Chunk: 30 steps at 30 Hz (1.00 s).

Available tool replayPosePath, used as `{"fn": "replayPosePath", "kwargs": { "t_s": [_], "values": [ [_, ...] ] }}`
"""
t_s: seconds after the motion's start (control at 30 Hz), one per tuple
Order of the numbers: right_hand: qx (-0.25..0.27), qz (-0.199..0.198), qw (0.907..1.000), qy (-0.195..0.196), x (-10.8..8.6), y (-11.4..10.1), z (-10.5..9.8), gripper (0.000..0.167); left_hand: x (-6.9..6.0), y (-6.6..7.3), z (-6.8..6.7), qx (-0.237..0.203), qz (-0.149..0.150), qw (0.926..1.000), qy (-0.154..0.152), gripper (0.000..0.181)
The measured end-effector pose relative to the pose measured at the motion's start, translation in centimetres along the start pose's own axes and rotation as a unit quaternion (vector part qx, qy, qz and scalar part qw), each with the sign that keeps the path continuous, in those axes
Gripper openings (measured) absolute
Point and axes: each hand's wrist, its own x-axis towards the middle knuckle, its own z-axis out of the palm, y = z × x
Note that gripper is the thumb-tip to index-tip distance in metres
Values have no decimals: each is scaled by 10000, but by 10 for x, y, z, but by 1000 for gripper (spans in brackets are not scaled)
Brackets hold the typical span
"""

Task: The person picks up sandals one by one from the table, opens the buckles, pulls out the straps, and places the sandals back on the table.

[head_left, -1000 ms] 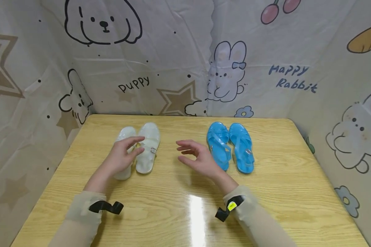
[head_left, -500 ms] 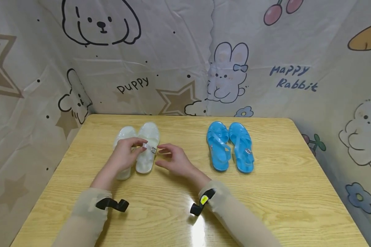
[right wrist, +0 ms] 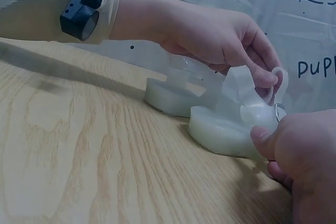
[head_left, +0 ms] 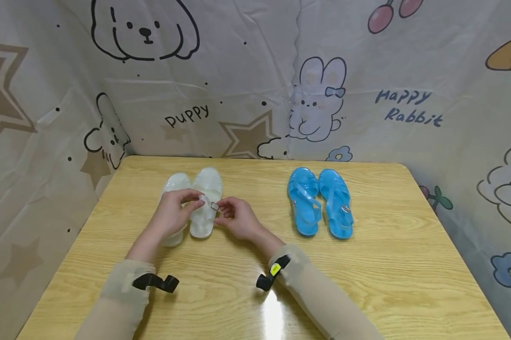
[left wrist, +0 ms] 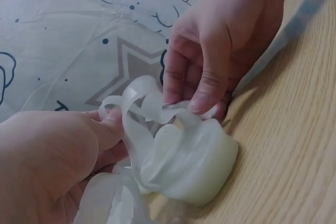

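Observation:
On the left of the table in the head view stand two translucent white jelly sandals, one partly behind my left hand. My left hand (head_left: 174,211) pinches the loose end of a strap (right wrist: 282,81) on the right-hand white sandal (head_left: 202,227). Opposite it, my right hand (head_left: 240,219) pinches the same sandal's strap at the small metal buckle (head_left: 214,206). In the left wrist view the strap loops up between both hands. The other white sandal (head_left: 176,181) lies beneath my left wrist. Whether the strap passes through the buckle is hard to tell.
A pair of blue jelly sandals (head_left: 304,219) stands right of centre on the wooden table (head_left: 387,264). A printed cloth (head_left: 238,75) hangs along the back and both sides. Black wrist cameras (head_left: 170,284) sit on both sleeves.
My right hand has moved left from beside the blue sandals to the white sandal and now pinches its buckle side. My left hand has taken hold of the strap end and lifted it.

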Motion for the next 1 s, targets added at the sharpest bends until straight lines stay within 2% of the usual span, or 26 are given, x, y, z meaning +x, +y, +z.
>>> {"fn": "replayPosePath", "kwargs": {
  "t_s": [0.2,0.4,0.53,0.83,1.0],
  "values": [
    [-175,-67,9996,198,-2,2,-5,14,-2,4,3,87,157,9996,202,17],
    [-191,-55,9993,311,-8,1,-13,14,-2,7,5,219,314,9989,283,19],
    [-157,64,9989,428,-12,4,-19,10,-1,12,5,267,366,9987,220,20],
    [-685,122,9963,497,-25,2,-36,8,2,27,14,6,174,9998,-14,19],
    [-942,217,9939,535,-35,0,-45,9,5,33,23,-51,190,9998,-84,17]
  ]
}}
